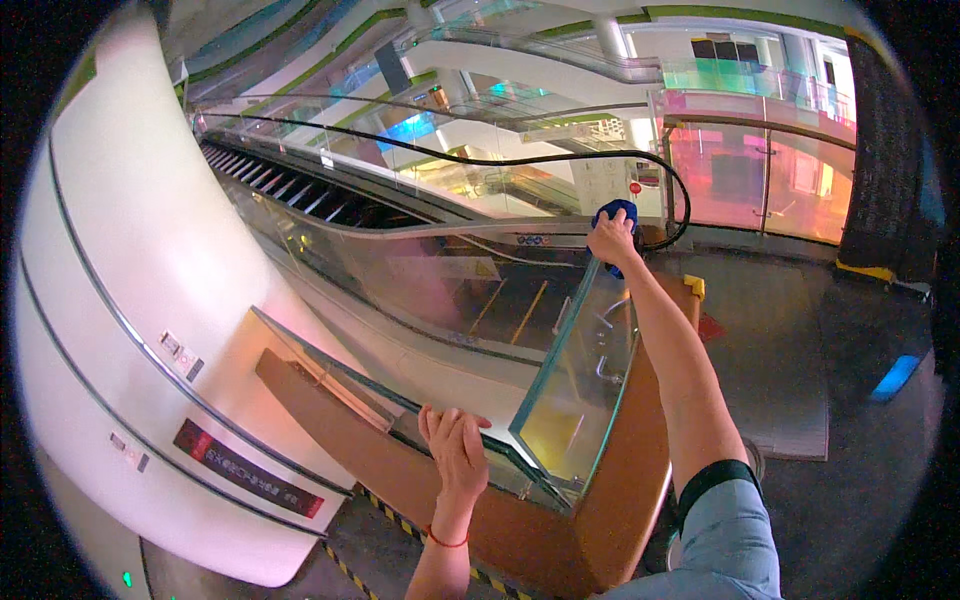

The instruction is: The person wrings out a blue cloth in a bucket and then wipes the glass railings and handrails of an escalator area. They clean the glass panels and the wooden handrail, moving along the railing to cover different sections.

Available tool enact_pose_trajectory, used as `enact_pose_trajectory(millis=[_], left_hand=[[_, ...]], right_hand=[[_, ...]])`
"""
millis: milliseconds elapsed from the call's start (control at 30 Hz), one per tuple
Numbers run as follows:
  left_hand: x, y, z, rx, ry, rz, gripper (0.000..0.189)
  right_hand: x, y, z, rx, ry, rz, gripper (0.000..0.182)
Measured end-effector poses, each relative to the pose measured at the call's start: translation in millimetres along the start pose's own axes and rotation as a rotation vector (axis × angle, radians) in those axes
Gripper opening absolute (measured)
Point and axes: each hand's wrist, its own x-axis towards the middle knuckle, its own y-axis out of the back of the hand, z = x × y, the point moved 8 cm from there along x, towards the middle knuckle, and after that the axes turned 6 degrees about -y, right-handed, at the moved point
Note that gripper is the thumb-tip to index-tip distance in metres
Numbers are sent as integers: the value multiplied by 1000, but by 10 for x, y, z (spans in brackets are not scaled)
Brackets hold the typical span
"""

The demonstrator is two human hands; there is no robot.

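Observation:
My right hand [612, 240] reaches far forward and presses a blue cloth [618, 210] around the far top corner of a glass balustrade panel [559, 337]. Nearer to me, my left hand [459, 450] curls its fingers over the top edge of a second glass panel [345, 375]. The two panels meet at a corner just right of that hand. A brown handrail [637, 427] follows them on my side. Beyond the glass is an escalator with a black rubber handrail [487, 160], which loops around close to my right hand.
A curved white wall panel [165, 225] bearing a dark sign with writing [247, 469] rises at the left. Escalator steps [300, 195] lie behind the glass. A yellow corner guard [695, 286] caps the brown rail's far end. Black-and-yellow tape [397, 521] marks the floor.

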Motion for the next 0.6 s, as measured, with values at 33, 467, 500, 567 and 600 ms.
enact_pose_trajectory(millis=[33, 467, 500, 567, 600], left_hand=[[-6, 8, 12, 5, -5, 10, 34], [34, -64, -34, -51, -82, 86, 29], [40, -24, -13, -53, -92, 80, 28], [54, 37, 2, -59, -106, 68, 25], [47, 28, 14, -87, -119, 61, 22]], right_hand=[[-36, -51, -40, -81, 26, -53, 49], [-2493, 844, -1249, -33, 203, 10, 46], [-2657, 860, -1340, -40, 265, 35, 46], [-3058, 1052, -1551, 61, 283, 8, 43], [-3221, 1100, -1583, 63, 289, 13, 41]])
